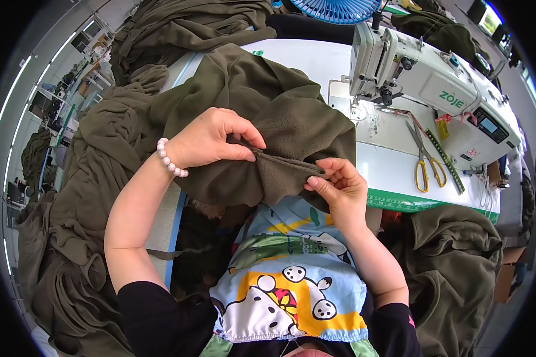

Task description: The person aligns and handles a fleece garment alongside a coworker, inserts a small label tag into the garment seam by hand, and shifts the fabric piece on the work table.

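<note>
A dark olive fleece fabric piece [292, 113] lies bunched on the table edge and over my lap. My left hand [211, 138], with a pearl bracelet on its wrist, pinches a folded seam edge [286, 163] of this fabric between thumb and fingers. Farther along the same seam, my right hand [339, 189] grips its other end, thumb against fingers. The seam runs nearly straight between both hands. To the right of the fabric stands a white sewing machine [426, 77], its needle area beyond the cloth.
Yellow-handled scissors [423, 163] and a green-black tape measure [445, 160] lie on the white table [387, 160]. Piles of olive fabric [107, 154] fill the left side, and more cloth [455, 268] hangs at the lower right. A blue fan [336, 8] stands at the back.
</note>
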### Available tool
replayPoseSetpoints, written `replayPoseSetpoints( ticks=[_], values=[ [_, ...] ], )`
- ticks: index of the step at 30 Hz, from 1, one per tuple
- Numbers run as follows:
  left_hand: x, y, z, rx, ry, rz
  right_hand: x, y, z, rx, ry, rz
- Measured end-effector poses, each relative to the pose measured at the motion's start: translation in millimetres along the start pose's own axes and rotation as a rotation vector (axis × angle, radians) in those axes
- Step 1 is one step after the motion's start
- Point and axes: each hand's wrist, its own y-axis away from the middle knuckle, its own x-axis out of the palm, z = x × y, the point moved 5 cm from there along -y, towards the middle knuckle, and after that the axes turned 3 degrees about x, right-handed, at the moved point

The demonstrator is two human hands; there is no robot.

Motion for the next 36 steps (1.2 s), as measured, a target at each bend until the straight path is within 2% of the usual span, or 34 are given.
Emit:
replayPoseSetpoints(
  ticks=[7,11,13,14,16,19,21,22,23,25,27,30,33,36],
  values=[
    [2.3,1.3,-0.9,0.152,-0.095,-0.005,2.3,-0.2,2.3,-0.007,-0.030,0.025],
    [2.2,2.8,-14.7,0.265,-0.272,-0.063,3.7,-0.7,5.6,-0.038,-0.097,0.031],
    [3.4,7.4,-22.6,0.323,-0.575,-0.294,5.7,-3.0,6.5,-0.049,-0.111,0.059],
    [15.8,5.8,-29.6,0.363,-0.560,-0.282,6.5,-4.4,6.9,-0.065,-0.089,0.076],
    [34.3,13.6,-47.5,0.336,-0.835,-0.523,7.1,-5.7,10.2,-0.067,-0.054,0.050],
    [79.4,24.3,-94.1,0.321,-0.754,-0.504,10.5,-5.7,12.6,-0.088,0.008,0.056],
    [98.5,22.2,-95.4,0.187,-0.479,-0.565,12.1,-3.1,16.7,-0.156,0.088,0.102],
    [103.0,19.8,-90.8,0.117,-0.345,-0.590,11.7,-2.3,16.3,-0.159,0.096,0.090],
    [104.7,15.4,-83.8,0.130,-0.337,-0.586,12.0,-0.8,18.5,-0.222,0.142,0.084],
    [102.1,5.5,-59.6,0.244,-0.388,-0.546,11.0,2.8,23.0,-0.345,0.231,0.067],
    [97.9,2.1,-48.6,0.311,-0.410,-0.514,7.7,4.3,22.2,-0.358,0.264,0.066],
    [96.2,-2.2,-30.9,0.203,-0.102,-0.424,0.5,5.8,26.1,-0.379,0.339,0.091],
    [93.0,-5.0,-22.7,0.171,-0.035,-0.449,-3.8,8.5,39.9,-0.505,0.542,0.145],
    [90.4,-6.7,-15.4,0.169,0.040,-0.498,-62.3,3.1,67.5,-0.402,0.720,-0.131]
  ],
)
